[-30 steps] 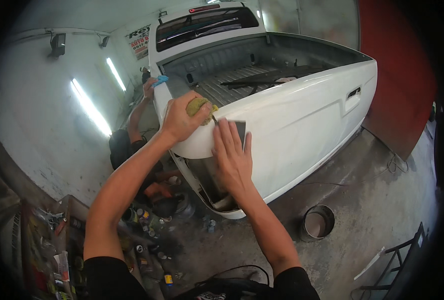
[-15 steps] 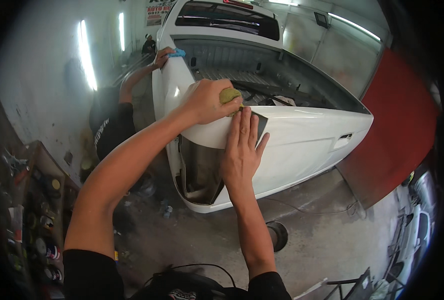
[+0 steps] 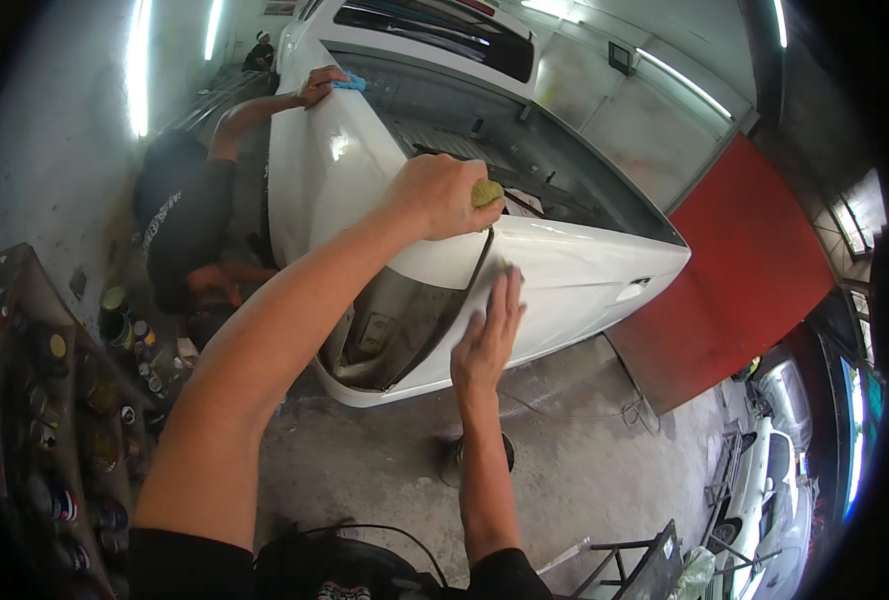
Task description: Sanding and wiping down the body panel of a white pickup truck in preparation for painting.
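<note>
My left hand is closed around a yellow-green sponge at the top rear corner of a white pickup truck's bed. Below and to its right, my right hand has its fingers stretched out along the edge of the white tailgate. Its fingers hold a thin grey sheet that looks like sandpaper against the panel, partly covered and smeared by motion. Beside this hand, a dark gap separates the tailgate from the open tail-light recess.
On the left a co-worker in black rests a hand with a blue cloth on the bed rail. Shelves of cans stand at lower left. A bucket sits on the floor, a red panel stands at right, and a metal frame is nearby.
My left hand and sponge have moved slightly right and off the corner seam. My right hand has slid down the tailgate edge. The whole view has shifted, with the truck further left.
</note>
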A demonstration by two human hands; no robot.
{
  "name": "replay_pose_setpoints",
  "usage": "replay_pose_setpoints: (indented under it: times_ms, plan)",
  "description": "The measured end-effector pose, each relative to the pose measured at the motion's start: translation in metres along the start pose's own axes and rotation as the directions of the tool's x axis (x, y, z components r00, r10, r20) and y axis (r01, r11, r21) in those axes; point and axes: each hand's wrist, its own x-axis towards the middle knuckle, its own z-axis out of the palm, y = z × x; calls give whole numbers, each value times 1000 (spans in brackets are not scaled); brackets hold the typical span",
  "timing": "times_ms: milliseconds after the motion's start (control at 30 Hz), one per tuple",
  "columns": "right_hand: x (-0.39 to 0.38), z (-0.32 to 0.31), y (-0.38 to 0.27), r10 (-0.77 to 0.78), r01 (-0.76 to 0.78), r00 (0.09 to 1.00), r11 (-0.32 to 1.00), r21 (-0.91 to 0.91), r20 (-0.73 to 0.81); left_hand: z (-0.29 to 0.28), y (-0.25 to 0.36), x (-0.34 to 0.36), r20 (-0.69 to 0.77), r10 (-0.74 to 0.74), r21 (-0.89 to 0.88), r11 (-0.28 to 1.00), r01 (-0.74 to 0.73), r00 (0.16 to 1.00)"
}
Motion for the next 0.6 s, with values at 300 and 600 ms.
replay_pose_setpoints:
  times_ms: [300,600]
  plan:
    - [-14,48,10,22,-31,994,996,-83,-110,3,2,0,-18,23,-27,999,-23,1000]
    - [-36,55,15,17,-12,987,999,35,-158,7,4,5,-56,65,6,998,-65,996]
